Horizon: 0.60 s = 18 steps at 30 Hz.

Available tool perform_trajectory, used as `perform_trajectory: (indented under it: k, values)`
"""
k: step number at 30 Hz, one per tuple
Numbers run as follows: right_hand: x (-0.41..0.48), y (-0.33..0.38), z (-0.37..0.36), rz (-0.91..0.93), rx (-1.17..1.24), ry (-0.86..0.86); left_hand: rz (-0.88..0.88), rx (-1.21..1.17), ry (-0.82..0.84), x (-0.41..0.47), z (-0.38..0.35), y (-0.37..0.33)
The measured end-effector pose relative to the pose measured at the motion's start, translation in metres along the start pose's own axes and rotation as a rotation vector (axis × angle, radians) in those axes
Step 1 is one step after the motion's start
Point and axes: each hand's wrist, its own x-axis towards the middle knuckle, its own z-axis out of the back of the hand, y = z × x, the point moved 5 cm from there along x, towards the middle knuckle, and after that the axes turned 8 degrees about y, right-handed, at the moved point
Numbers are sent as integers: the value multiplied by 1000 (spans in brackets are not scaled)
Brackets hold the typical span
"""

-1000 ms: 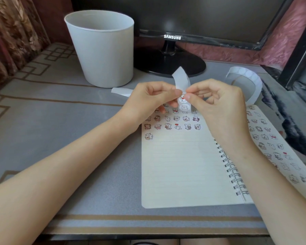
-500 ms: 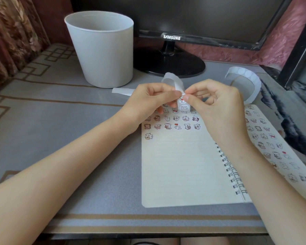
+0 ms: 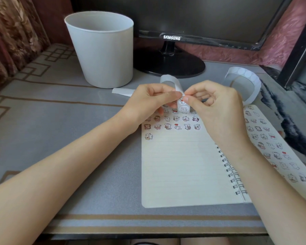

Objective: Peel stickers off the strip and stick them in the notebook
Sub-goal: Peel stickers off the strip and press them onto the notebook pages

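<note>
The left hand (image 3: 148,101) and right hand (image 3: 214,106) meet over the top of the open spiral notebook (image 3: 180,170). Both pinch the sticker strip (image 3: 182,105), which loops up behind the fingertips. Rows of small cartoon stickers (image 3: 171,122) cover the page's upper part. From the notebook, a white bin (image 3: 102,55) stands at 11 o'clock, a monitor (image 3: 171,38) at 12 and a curled backing (image 3: 245,76) at 1.
</note>
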Motion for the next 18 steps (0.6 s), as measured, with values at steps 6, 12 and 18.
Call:
perform_trajectory:
  k: [6, 12, 18]
  values:
    - [-1, 2, 0, 21, -43, -10, -2, 3, -11, 1, 0, 1]
    - [-1, 3, 0, 33, -89, -12, 9, 0, -31, 2, 1, 3]
    - [-2, 5, 1, 24, -194, -17, 25, -1, -38, 2, 0, 4]
